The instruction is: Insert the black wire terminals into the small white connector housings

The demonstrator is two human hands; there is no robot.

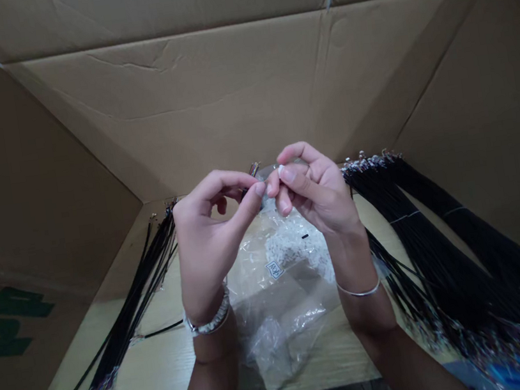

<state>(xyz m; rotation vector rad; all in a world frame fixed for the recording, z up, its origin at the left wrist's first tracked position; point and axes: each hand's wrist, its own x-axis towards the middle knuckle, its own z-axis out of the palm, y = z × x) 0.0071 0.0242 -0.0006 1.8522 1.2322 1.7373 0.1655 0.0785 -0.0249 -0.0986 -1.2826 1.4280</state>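
My left hand (213, 227) and my right hand (312, 191) are raised close together, fingertips almost meeting. The left fingers pinch a small dark piece (245, 191), too small to identify. My right fingers pinch the top of a clear plastic bag (279, 295), which hangs down onto the table with white contents and a small printed label. A bundle of thin black cords (141, 295) lies to the left of my left wrist. A larger black cord bundle (443, 259) lies to the right of my right wrist, with metal-and-coloured ends.
A light wood tabletop (169, 375) lies under the bundles. Tall cardboard panels (179, 103) stand around its back and sides, with green print on the left panel. Each of my wrists wears a bracelet. No other person shows.
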